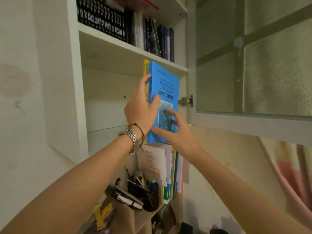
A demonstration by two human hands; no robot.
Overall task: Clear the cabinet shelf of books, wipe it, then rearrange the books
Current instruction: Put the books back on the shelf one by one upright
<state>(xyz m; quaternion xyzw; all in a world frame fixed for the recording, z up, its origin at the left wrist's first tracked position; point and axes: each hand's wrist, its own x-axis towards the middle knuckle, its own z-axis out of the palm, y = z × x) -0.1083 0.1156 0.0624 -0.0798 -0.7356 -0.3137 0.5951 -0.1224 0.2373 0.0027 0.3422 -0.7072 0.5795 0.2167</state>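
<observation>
At the right end of the cabinet shelf (108, 132), a blue book (166, 85) stands upright with a yellow book (145, 68) just beside it on the left. Left hand (141, 107) grasps both spines, thumb across the blue cover. Right hand (177, 130) lies with straight fingers spread against the lower cover, grasping nothing. Dark books (157, 38) fill the shelf above; the glass door (253, 65) stands open.

Both arms reach up and forward. The left hand (141, 108), with a bracelet on its wrist, has thumb and fingers curled in a grip. The right hand (175, 130) has spread, straight fingers.
</observation>
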